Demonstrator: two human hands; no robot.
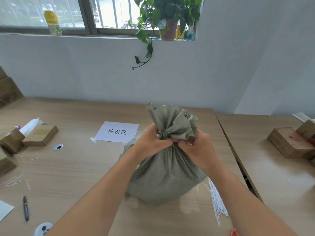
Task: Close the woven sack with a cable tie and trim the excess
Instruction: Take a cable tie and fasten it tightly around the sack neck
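**Both hands pinching the sack neck**

The grey-green woven sack (163, 176) stood upright on the light wooden table (81, 169). The left hand (150, 142) and right hand (199, 149) both squeezed its gathered neck tight. White cable ties (217, 200) lay just right of it.

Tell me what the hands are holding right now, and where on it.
Both the left hand and right hand grip the woven sack at its gathered neck, below the flared mouth. No cable tie is discernible there.

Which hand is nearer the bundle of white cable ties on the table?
Right. The right hand grips the sack neck above the cable ties, which lie by the sack's right side; the left hand grips the neck's far side.
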